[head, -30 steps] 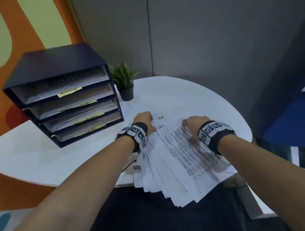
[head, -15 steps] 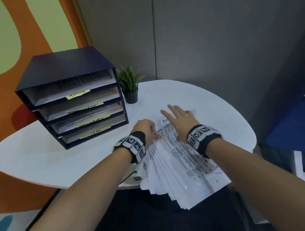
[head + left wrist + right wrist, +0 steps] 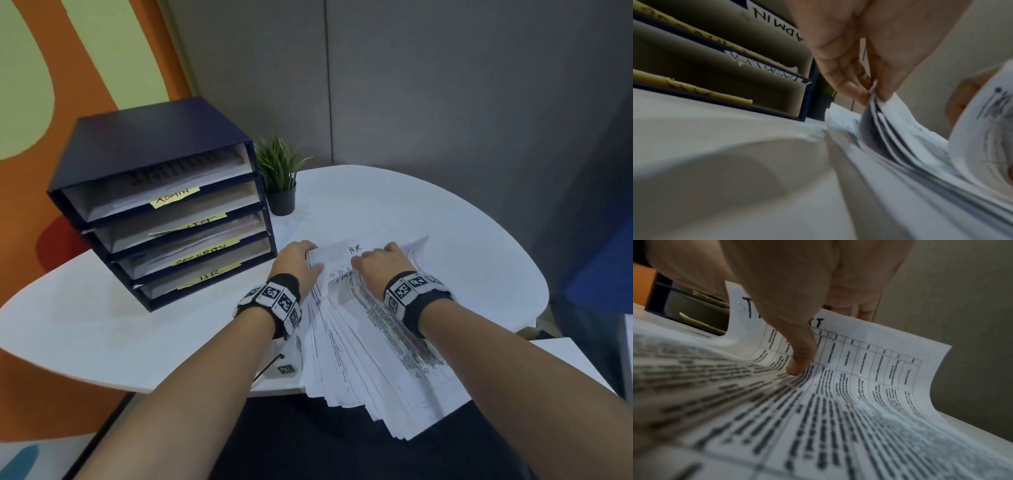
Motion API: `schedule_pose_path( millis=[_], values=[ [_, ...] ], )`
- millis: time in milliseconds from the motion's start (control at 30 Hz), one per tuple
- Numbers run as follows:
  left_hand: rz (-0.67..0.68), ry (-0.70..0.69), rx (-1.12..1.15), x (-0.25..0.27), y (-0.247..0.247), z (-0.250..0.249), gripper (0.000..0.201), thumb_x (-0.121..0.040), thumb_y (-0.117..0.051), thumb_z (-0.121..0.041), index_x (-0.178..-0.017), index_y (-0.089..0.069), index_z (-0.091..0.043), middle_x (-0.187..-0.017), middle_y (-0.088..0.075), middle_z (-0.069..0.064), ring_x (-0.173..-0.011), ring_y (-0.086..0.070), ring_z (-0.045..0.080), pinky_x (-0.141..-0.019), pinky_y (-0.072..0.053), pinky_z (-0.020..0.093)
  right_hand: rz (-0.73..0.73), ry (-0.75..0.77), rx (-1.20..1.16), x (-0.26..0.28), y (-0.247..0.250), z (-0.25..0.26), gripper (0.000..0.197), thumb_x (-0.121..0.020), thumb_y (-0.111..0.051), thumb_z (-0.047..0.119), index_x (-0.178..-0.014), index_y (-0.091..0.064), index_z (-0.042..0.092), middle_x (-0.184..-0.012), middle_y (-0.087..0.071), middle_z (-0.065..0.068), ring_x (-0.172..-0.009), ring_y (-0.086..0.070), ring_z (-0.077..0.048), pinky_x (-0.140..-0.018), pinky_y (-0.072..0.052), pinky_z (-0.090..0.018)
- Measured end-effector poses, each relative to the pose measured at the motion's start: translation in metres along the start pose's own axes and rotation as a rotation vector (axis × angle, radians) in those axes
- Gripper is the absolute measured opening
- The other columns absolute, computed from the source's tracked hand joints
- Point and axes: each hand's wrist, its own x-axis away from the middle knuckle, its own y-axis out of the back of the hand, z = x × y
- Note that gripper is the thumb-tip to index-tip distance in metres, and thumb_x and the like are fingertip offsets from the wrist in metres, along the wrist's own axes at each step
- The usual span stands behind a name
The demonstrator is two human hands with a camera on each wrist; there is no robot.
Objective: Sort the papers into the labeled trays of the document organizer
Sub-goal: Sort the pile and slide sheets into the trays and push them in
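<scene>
A dark blue organizer (image 3: 154, 137) stands at the table's left; its trays carry yellow labels ADMIN (image 3: 175, 197), a task-list label, SECURITY and HR (image 3: 209, 274). A fanned pile of printed papers (image 3: 376, 359) lies in front of me and overhangs the near edge. My left hand (image 3: 310, 255) pinches the far left edges of several sheets (image 3: 879, 113). My right hand (image 3: 363, 260) grips the top sheet (image 3: 869, 369), headed in marker with a T-word. The thumb (image 3: 799, 366) presses on its face, fingers sit behind its curled far edge. Under it lies a sheet marked H.R. (image 3: 342, 251).
A small potted plant (image 3: 279, 178) stands just right of the organizer. The round white table (image 3: 428, 222) ends close behind the pile, with a grey partition wall beyond. A small marker tag (image 3: 286, 368) lies by my left wrist. A second white surface (image 3: 565, 353) adjoins at the right.
My right hand, flat with straight fingers half a second ago, has curled round the top sheet's far edge and bent it up, baring the H.R. sheet. My left hand stays at the pile's left edge.
</scene>
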Motion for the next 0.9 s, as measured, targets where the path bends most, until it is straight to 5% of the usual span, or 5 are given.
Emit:
schedule_pose_path(
  millis=[400,500,600,767,900],
  values=[
    [0.035,-0.251,-0.047,0.015,0.025,-0.009,0.019,-0.083,-0.075,-0.022,-0.065,-0.066,-0.019,-0.121,-0.057,-0.011,-0.093,-0.061,0.014,-0.082,-0.05,0.031,-0.206,-0.112,-0.107,0.005,0.0,0.004,0.091,-0.08,-0.052,-0.003,-0.152,-0.007,0.027,-0.157,0.001,-0.017,-0.12,-0.039,-0.035,-0.091,-0.042,-0.045],
    [0.397,-0.182,0.266,0.017,0.03,-0.009,0.022,-0.074,-0.083,-0.013,-0.061,-0.065,-0.015,-0.108,-0.069,-0.001,-0.092,-0.069,0.023,-0.085,-0.056,0.035,-0.26,-0.051,-0.005,0.004,-0.004,0.002,0.055,-0.074,-0.062,0.001,-0.126,-0.052,0.017,-0.149,-0.031,-0.017,-0.123,-0.039,-0.038,-0.093,-0.038,-0.046],
    [0.517,-0.181,0.232,0.012,0.035,-0.002,0.013,-0.071,-0.086,-0.019,-0.07,-0.074,-0.012,-0.097,-0.073,-0.008,-0.09,-0.072,0.016,-0.084,-0.057,0.028,-0.182,-0.069,0.061,0.005,-0.001,0.001,0.045,-0.071,-0.066,0.008,-0.114,-0.056,0.014,-0.132,-0.051,-0.008,-0.12,-0.042,-0.034,-0.098,-0.03,-0.046],
    [0.31,0.0,0.299,-0.004,0.041,0.011,0.004,-0.079,-0.075,-0.011,-0.08,-0.072,-0.013,-0.098,-0.075,-0.001,-0.087,-0.069,0.014,-0.075,-0.055,0.028,-0.15,-0.122,0.136,0.01,0.005,0.001,0.029,-0.064,-0.069,0.008,-0.091,-0.06,0.012,-0.082,-0.063,-0.003,-0.094,-0.05,-0.03,-0.084,-0.036,-0.041],
    [0.179,0.175,0.233,-0.009,0.035,0.018,0.032,-0.084,-0.068,-0.017,-0.113,-0.057,-0.017,-0.105,-0.068,-0.001,-0.086,-0.066,0.018,-0.062,-0.049,0.023,-0.037,-0.051,0.165,0.008,0.008,0.001,0.007,-0.085,-0.055,0.011,-0.089,-0.054,0.017,-0.086,-0.066,0.001,-0.094,-0.051,-0.024,-0.081,-0.031,-0.034]
  ],
)
